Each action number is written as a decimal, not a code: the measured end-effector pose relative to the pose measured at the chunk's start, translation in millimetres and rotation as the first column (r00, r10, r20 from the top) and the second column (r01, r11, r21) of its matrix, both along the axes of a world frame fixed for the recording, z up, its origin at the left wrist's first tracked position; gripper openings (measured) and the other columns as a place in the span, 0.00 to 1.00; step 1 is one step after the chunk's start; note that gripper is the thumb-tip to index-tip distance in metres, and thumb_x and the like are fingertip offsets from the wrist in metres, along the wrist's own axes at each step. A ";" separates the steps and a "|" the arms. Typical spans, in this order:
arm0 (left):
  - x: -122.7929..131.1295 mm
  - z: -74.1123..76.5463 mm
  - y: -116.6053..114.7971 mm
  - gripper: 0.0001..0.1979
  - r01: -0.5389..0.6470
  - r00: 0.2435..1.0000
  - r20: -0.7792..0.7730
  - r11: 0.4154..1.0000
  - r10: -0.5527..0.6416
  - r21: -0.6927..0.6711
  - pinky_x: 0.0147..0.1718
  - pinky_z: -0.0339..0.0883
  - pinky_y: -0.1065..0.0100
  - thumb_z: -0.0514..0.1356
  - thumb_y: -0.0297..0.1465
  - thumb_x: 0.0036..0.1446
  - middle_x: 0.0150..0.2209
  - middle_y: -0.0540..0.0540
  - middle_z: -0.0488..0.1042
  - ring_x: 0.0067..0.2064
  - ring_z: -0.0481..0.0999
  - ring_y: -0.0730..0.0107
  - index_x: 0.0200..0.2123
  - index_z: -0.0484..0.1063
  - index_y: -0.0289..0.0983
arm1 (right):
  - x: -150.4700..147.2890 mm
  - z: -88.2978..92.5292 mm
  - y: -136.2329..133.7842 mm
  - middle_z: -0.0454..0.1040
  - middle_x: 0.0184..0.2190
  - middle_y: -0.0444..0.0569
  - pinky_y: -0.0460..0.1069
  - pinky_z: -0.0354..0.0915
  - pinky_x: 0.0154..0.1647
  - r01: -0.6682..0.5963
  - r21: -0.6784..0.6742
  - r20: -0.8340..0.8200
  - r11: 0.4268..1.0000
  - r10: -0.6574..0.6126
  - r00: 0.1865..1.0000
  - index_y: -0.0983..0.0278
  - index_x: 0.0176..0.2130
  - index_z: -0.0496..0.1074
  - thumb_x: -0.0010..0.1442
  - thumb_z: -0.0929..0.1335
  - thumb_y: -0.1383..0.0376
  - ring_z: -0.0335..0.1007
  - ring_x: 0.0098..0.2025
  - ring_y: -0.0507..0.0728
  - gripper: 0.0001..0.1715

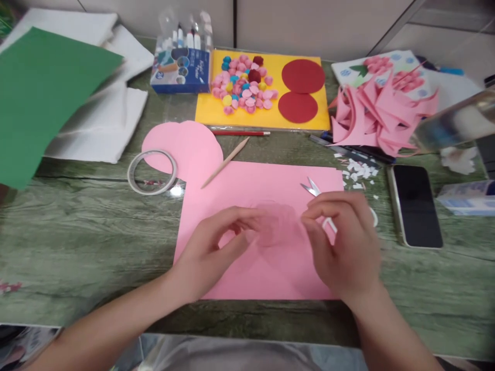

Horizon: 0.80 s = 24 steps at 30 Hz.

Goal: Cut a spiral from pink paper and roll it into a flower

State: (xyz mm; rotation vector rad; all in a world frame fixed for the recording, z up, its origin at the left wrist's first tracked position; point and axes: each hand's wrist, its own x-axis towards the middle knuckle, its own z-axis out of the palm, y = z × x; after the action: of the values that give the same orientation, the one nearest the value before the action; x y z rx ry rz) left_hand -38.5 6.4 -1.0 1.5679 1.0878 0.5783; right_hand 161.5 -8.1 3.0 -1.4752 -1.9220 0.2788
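Observation:
A blurred piece of pink paper (280, 224) shows between my hands, over a stack of pink paper sheets (216, 206). My left hand (214, 252) holds the piece's left side between thumb and fingers. On its other side, my right hand (344, 239) is closed in a pinch near the piece's edge; what the fingertips grip cannot be made out. Scissors (310, 187) with white handles lie under my right hand, partly hidden by it. A pointed wooden stick (226, 161) rests slantwise on the top left corner of the sheets.
Left are a tape roll (132, 172), pink paper circles (189, 141) and green paper (46, 98). Behind lie a marker box (180, 74) and a yellow pack (266, 121) bearing small paper flowers and red circles. Right are pink scraps (379, 116), white bits and a phone (415, 206).

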 end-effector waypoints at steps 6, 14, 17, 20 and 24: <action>1.4 -16.3 -7.0 0.17 0.401 0.825 -0.561 0.771 -0.070 0.495 0.42 0.65 0.55 0.54 0.25 0.54 0.47 0.41 0.71 0.47 0.68 0.57 0.48 0.69 0.37 | 13.2 -8.3 11.7 0.67 0.28 0.44 0.50 0.62 0.34 -0.031 -0.462 -0.253 0.887 -0.098 0.963 0.61 0.27 0.66 0.59 0.65 0.65 0.64 0.31 0.53 0.08; 4.5 -21.4 -14.2 0.20 0.571 0.658 -0.752 0.679 -0.043 0.461 0.47 0.63 0.56 0.53 0.25 0.53 0.52 0.40 0.69 0.53 0.66 0.55 0.51 0.67 0.34 | -3.0 -25.0 13.5 0.66 0.37 0.49 0.54 0.62 0.44 -0.058 -0.576 -0.081 0.816 0.014 0.997 0.62 0.30 0.68 0.58 0.63 0.69 0.64 0.42 0.56 0.06; 4.6 -22.4 -14.0 0.20 0.560 0.673 -0.739 0.672 -0.028 0.484 0.46 0.63 0.57 0.53 0.25 0.53 0.51 0.40 0.70 0.52 0.67 0.54 0.51 0.68 0.34 | -10.2 -27.9 12.3 0.65 0.36 0.49 0.54 0.61 0.43 -0.013 -0.565 0.014 0.825 0.025 1.000 0.63 0.29 0.67 0.58 0.63 0.70 0.63 0.41 0.57 0.06; 5.3 -23.5 -13.5 0.19 0.550 0.685 -0.728 0.670 -0.019 0.499 0.46 0.64 0.57 0.53 0.25 0.53 0.50 0.40 0.70 0.51 0.68 0.55 0.50 0.68 0.33 | -14.8 -29.8 11.5 0.65 0.37 0.50 0.56 0.61 0.43 0.020 -0.554 0.083 0.832 0.032 0.996 0.63 0.30 0.67 0.58 0.63 0.70 0.62 0.42 0.58 0.06; 5.6 -24.4 -13.6 0.19 0.545 0.691 -0.722 0.672 -0.022 0.501 0.46 0.64 0.56 0.53 0.25 0.53 0.50 0.40 0.70 0.51 0.67 0.55 0.50 0.68 0.33 | -18.0 -31.2 10.8 0.65 0.37 0.50 0.56 0.60 0.44 0.034 -0.552 0.122 0.833 0.040 0.992 0.63 0.30 0.67 0.59 0.63 0.70 0.61 0.41 0.59 0.06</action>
State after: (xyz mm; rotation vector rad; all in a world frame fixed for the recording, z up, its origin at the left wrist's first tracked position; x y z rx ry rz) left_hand -32.9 -7.1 -25.4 2.7312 1.1223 0.1434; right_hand 143.6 2.7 -28.2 -1.8962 -2.0460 0.8205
